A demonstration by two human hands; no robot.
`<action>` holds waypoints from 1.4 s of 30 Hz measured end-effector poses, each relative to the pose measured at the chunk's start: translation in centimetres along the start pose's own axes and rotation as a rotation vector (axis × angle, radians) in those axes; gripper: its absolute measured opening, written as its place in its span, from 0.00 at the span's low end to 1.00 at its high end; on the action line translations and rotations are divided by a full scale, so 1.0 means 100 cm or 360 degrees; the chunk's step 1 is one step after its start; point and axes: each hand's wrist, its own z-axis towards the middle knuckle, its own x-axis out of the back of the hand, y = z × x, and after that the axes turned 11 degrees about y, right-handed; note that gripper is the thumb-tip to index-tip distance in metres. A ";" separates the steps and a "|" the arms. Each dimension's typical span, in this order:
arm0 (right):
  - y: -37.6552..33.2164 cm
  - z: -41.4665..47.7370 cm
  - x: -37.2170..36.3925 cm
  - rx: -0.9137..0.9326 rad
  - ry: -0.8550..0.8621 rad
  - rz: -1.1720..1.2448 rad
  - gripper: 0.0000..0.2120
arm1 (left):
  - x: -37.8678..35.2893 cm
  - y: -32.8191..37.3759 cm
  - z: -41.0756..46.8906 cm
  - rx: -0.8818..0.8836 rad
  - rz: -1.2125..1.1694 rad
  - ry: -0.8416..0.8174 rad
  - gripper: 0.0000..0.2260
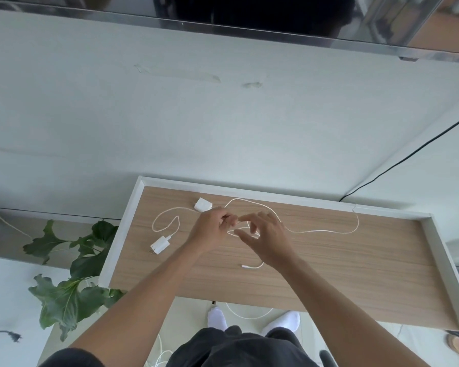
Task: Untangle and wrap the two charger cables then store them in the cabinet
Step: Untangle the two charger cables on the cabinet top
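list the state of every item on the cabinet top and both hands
left hand: fingers pinched on the cable at the tangle
right hand: fingers curled at the tangle, grip unclear
white cables: unwrapped, still knotted at the middle, loops spread flat
square charger block: lying near the back rim, untouched
pronged charger plug: lying flat, cable plugged in
free cable connector: loose on the wood
cabinet top: holds everything, nothing stored yet

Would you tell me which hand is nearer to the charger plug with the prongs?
Left. The left hand is just right of the pronged charger plug with a small gap. The right hand is farther right, beyond the left hand.
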 end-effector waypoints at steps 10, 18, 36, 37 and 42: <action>0.015 0.002 -0.001 -0.0274 -0.0053 -0.0317 0.16 | 0.007 0.010 -0.001 0.0049 -0.0183 0.0192 0.11; 0.061 -0.012 0.015 -0.0717 -0.0241 -0.0786 0.16 | 0.034 0.015 0.010 0.0193 -0.0411 0.0329 0.12; 0.009 -0.016 0.013 -0.0605 -0.0472 0.0832 0.04 | 0.026 0.001 0.008 0.0416 -0.0588 0.0222 0.12; 0.006 -0.016 0.017 -0.0643 -0.0544 0.0965 0.06 | 0.026 -0.003 0.007 0.0445 -0.0572 0.0214 0.12; 0.010 -0.014 0.005 -0.0719 -0.0490 0.1074 0.13 | 0.020 -0.016 0.002 0.0463 -0.0160 0.0186 0.10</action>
